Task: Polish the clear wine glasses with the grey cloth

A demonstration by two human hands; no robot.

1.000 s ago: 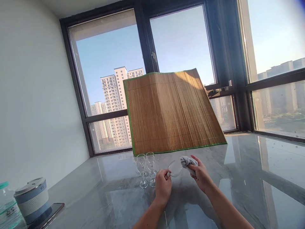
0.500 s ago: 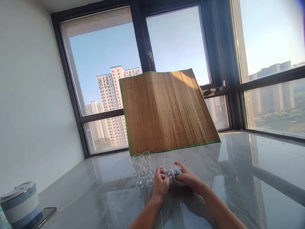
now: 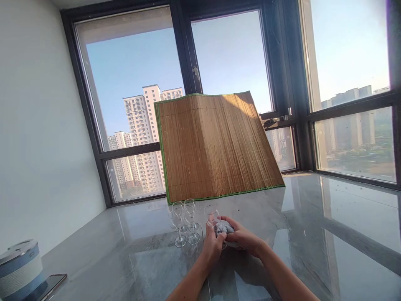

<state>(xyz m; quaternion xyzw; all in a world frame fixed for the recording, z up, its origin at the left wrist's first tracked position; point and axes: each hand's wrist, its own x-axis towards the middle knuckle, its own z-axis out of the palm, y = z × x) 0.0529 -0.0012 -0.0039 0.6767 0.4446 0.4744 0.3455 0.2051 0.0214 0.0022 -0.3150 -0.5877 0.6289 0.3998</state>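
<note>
Right hand (image 3: 244, 237) and grey cloth (image 3: 224, 228) are now drawn in against the left hand (image 3: 214, 243), whereas a second ago they sit off to the right of the held glass. Largest of all, dark-framed windows (image 3: 230, 50) fill the background, with pale tower blocks (image 3: 140, 117) beyond the panes. Below them spreads a glossy grey tabletop (image 3: 156, 276). On it stands a brown slatted mat (image 3: 219, 146) with green edging, leaning back towards the windows. A lidded blue-and-white cup (image 3: 20, 269) is partly cut off at the lower left, with a dark phone (image 3: 50, 285) lying just beside it. Four stemmed glasses (image 3: 193, 238) stand upright in a close group, left of the hands. Between the hands is the held glass (image 3: 211, 213), bowl uppermost; the left fingers close around its lower part, the exact grip hidden. Smallest, the bunched cloth is gripped by the right hand, pressed near the stem.
</note>
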